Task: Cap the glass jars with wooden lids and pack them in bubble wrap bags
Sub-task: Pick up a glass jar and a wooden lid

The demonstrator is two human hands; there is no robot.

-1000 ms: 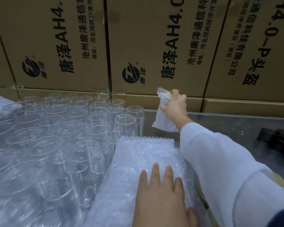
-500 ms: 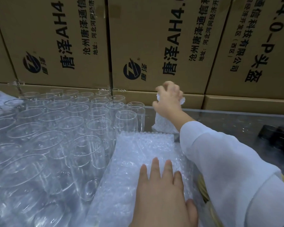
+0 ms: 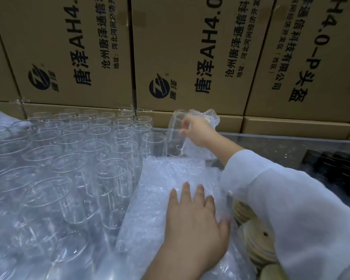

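Many open clear glass jars [image 3: 79, 158] stand packed together on the left. At their far right corner my right hand [image 3: 199, 131] grips one glass jar [image 3: 174, 138] near its top, and that jar leans to the left. Just behind this hand a bubble-wrapped jar [image 3: 209, 118] stands against the cardboard boxes. My left hand [image 3: 194, 223] rests flat, fingers straight, on a stack of bubble wrap bags [image 3: 166, 174] in the middle. Round wooden lids [image 3: 257, 239] lie piled at the lower right, partly hidden by my white sleeve.
A wall of printed cardboard boxes [image 3: 190, 47] closes off the far side. Dark stacked objects [image 3: 335, 168] sit at the right edge on the shiny table top [image 3: 281, 146]. The jars fill the whole left half.
My right hand has let go of the bubble-wrapped jar by the boxes and moved left onto a bare glass jar, tilting it. My left hand stays on the bags.
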